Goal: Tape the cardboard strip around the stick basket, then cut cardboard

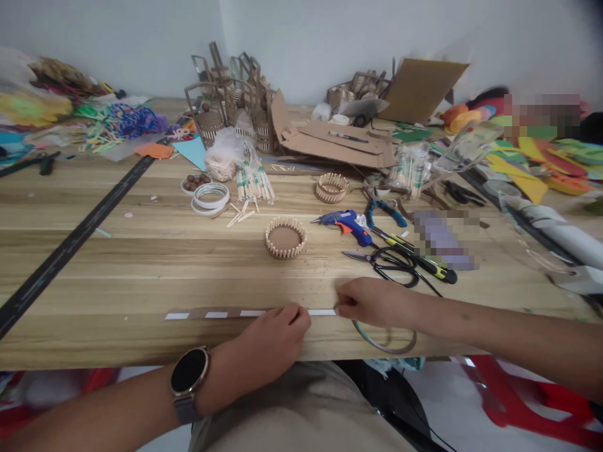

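A narrow brown strip [198, 313] with white patches along it lies flat near the table's front edge. My left hand [273, 342], with a watch on its wrist, presses closed fingers onto this strip. My right hand [367, 302] is closed in a pinch at the strip's right part, over a white piece; its fingertips are partly hidden. Beneath the right hand curls a thin loop of strip [391, 350]. Beyond the hands stand a small round basket base [285, 238] ringed with short sticks and a second such base [331, 188].
A blue glue gun [346, 223], pliers [384, 212], black-handled scissors [389, 263] and a yellow-black cutter [438, 269] lie to the right. White tape rolls [211, 197] and bagged sticks [254, 179] are farther back. Finished small baskets [226, 119] and cardboard [330, 143] stand by the wall.
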Demonstrator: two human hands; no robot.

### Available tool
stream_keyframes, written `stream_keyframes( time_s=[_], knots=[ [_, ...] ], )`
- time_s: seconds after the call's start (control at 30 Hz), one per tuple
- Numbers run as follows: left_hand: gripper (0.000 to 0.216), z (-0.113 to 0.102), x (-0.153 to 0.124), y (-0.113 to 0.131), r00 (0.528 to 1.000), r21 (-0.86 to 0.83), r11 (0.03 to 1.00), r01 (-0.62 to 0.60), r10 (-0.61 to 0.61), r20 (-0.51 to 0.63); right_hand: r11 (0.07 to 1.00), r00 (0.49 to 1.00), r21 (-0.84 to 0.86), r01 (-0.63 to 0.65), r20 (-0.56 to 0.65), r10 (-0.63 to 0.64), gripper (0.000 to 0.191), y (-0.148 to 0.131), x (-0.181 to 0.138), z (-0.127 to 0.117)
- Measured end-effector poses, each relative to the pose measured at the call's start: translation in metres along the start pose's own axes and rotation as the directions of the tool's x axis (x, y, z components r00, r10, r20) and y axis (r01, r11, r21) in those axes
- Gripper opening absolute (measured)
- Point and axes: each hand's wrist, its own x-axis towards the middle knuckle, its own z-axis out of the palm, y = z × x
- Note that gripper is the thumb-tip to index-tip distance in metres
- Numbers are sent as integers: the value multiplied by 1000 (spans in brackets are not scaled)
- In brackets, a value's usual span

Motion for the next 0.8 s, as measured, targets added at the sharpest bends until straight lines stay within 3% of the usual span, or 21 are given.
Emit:
stream_keyframes(
  time_s=[0.27, 0.53, 0.67, 0.8],
  knots=[
    [21, 1, 0, 0, 1000, 2, 1000, -7, 7, 8, 998, 998, -33, -55, 13, 56, 27, -8, -1, -4],
    [13, 1, 0, -17, 994, -121, 992, -39, 26, -103, 999, 999, -33, -31, -20, 31, 27, -5, 1, 0],
    [24, -6, 10, -12, 988, -153, 986, 67, -87, -131, 999, 1000, -29, -22, -22, 21, 28, -5, 1, -1],
    [24, -4, 28, -1, 986, -86, 996, 18, -32, -167, 999, 1000, -30, -13, -23, 13, 28, -4, 2, 1]
  ],
)
